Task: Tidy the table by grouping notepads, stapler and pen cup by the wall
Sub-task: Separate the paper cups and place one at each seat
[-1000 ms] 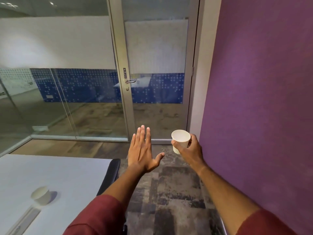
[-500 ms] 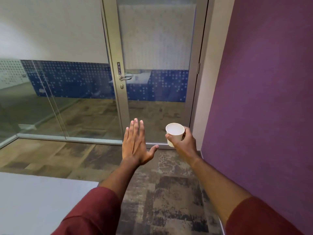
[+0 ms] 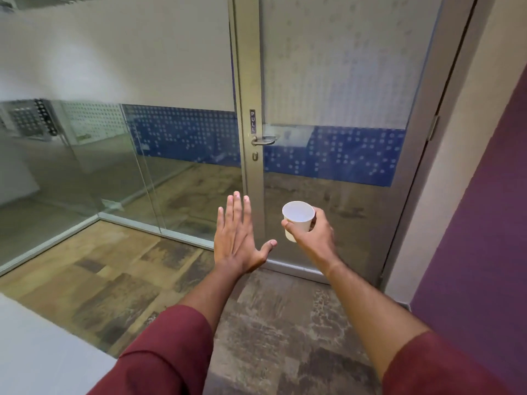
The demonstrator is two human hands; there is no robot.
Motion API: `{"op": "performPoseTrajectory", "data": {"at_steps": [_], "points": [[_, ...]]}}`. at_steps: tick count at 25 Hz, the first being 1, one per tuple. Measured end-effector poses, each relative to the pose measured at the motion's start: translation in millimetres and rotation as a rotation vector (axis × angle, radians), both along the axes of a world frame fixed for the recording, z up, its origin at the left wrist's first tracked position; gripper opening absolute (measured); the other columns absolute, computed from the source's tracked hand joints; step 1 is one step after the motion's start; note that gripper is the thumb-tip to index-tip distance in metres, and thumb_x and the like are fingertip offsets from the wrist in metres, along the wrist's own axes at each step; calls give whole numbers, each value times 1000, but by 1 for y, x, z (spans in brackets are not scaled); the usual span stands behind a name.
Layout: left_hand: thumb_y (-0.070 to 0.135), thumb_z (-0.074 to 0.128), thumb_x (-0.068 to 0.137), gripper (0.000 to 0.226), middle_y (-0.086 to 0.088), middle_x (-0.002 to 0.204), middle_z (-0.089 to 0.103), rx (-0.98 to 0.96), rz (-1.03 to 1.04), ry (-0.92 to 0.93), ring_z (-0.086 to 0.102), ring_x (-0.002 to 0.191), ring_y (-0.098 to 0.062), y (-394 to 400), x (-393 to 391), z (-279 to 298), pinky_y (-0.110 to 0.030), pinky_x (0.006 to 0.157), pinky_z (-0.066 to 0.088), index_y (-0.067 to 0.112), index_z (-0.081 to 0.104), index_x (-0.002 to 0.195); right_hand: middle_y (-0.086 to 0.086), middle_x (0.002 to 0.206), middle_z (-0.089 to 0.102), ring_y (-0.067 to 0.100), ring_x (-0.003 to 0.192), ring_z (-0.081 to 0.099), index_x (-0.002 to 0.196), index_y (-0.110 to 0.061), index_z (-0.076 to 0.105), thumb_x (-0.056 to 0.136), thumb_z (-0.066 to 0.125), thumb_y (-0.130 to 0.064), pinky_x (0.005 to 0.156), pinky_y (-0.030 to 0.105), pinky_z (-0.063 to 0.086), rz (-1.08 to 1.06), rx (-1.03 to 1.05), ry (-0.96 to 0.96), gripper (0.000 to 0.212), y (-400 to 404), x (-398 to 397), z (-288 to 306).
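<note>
Down at the far left, a smooth pale corner of the table (image 3: 42,352) cuts into view, matte and flat, above a floor of mottled brown and grey carpet tiles (image 3: 119,283). Behind it runs a glass partition (image 3: 85,166), glossy and reflective, with a frosted upper band and a blue strip of small white dots. Next comes the left hand (image 3: 236,240), raised palm-forward with its fingers straight and pressed together and the thumb spread out to the side, holding nothing; a maroon sleeve covers the forearm below. Just beyond stands the brushed-metal frame of a glass door (image 3: 328,138), carrying a curved lever handle (image 3: 263,141) and a small vertical PULL label. To the right, the right hand (image 3: 312,233) grips a white paper cup (image 3: 297,219), a tapered cylinder with a round open mouth tilted toward the camera, held in the air in front of the door. At the far right rises a purple wall (image 3: 484,252) with a soft, felt-like grain.
</note>
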State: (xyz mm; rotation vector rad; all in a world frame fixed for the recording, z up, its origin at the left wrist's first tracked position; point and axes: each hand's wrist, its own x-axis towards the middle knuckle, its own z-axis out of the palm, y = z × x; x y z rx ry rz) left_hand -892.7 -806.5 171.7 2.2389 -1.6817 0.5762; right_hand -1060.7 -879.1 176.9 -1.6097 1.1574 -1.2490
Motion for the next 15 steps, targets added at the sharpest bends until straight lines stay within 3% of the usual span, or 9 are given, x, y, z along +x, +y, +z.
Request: {"op": "performPoseTrajectory", "data": {"at_steps": [3,8,11,15], "points": [[84,23,75,118,-20,163,-17,-1,112,0,-16,152,-32,-58,33,-7,-50,124,-1,4,-15,154,-9,108,65,11,102,59,116,-29,54,62,81,-52,85,25,47,120,-21,6,65,-74,42,-4],[84,28,77,118,-19,161,-23,-11,286,25,-22,150,-31,-124,89,-3,-51,124,-4,6,-17,154,-10,105,65,10,98,59,110,-32,53,64,82,-48,72,15,41,314,-14,9,56,-169,119,1],[86,30,76,120,-17,161,-27,-12,379,54,-26,149,-30,-141,132,-3,-50,123,-9,8,-19,153,-10,106,65,10,100,59,113,-30,53,65,81,-48,78,21,44,440,-7,12,58,-198,179,0],[89,16,72,120,-16,160,-29,-5,513,62,-30,148,-29,-156,205,-15,-48,120,-18,9,-24,151,-10,106,64,10,102,60,113,-29,53,65,82,-48,81,23,46,597,9,16,59,-224,271,-12]]}}
